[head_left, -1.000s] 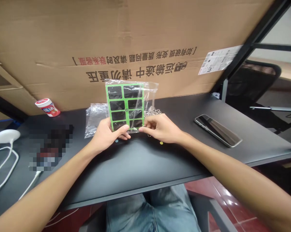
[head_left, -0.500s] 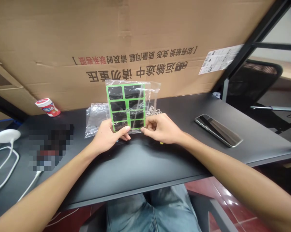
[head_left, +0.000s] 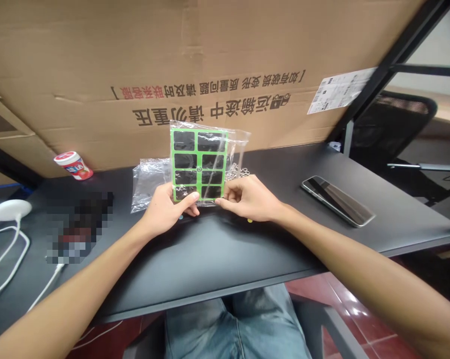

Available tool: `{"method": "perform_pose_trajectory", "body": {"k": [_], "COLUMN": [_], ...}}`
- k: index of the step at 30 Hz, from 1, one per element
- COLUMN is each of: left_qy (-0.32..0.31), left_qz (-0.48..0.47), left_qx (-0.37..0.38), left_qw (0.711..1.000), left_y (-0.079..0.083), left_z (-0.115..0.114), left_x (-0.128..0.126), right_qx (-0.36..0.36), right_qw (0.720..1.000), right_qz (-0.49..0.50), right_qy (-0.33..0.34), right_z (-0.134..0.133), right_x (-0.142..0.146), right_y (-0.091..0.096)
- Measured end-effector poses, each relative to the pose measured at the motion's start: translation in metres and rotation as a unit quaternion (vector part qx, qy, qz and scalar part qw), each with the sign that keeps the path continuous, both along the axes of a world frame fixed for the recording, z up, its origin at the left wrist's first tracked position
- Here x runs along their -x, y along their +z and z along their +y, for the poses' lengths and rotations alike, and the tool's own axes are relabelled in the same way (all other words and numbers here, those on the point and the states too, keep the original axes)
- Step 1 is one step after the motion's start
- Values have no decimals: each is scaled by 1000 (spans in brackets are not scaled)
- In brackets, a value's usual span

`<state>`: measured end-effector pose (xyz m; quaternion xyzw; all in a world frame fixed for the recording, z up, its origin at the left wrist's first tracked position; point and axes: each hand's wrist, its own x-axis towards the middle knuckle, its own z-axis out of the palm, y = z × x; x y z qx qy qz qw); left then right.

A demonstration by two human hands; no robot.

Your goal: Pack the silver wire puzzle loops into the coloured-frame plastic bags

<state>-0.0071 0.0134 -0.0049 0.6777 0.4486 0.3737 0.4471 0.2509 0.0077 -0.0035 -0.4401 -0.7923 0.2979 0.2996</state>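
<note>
Head view: left hand [head_left: 167, 209] pinches clear plastic bag [head_left: 237, 144] at lower left, thumb against bent fingers; right hand [head_left: 247, 198] pinches lower right. Green-gridded black sheet [head_left: 198, 164] stands inside, above the fingers. Metal chain [head_left: 238, 173] lies just beyond the right fingers.

The person's left forearm [head_left: 79, 281] and right forearm [head_left: 344, 249] angle inward from the lower corners, wrists almost straight. The left hand [head_left: 168, 212] and right hand [head_left: 249, 199] stay just apart at chest-front, each grip closed in a pinch, thumbs pointing toward each other.
</note>
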Motion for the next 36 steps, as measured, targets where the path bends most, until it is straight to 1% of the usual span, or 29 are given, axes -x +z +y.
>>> {"method": "perform_pose_trajectory", "body": {"k": [6, 16, 24, 31, 36], "left_qy": [0, 8, 8, 8, -9], "left_qz": [13, 28, 33, 39, 53], "left_qx": [-7, -20, -27, -26, -27], "left_qw": [1000, 999, 999, 999, 998], "left_y": [-2, 1, 0, -1, 0], "left_z": [1, -1, 0, 1, 0], "left_x": [1, 1, 2, 4, 4], "right_qx": [-27, -18, -43, -83, -83], "right_qw": [1000, 1000, 998, 993, 993], "right_qz": [0, -11, -41, -70, -75], "right_qy": [-6, 17, 37, 45, 47], "right_z": [2, 1, 2, 3, 3], "right_x": [2, 0, -1, -2, -2], "right_y": [-2, -1, -4, -7, -7]}}
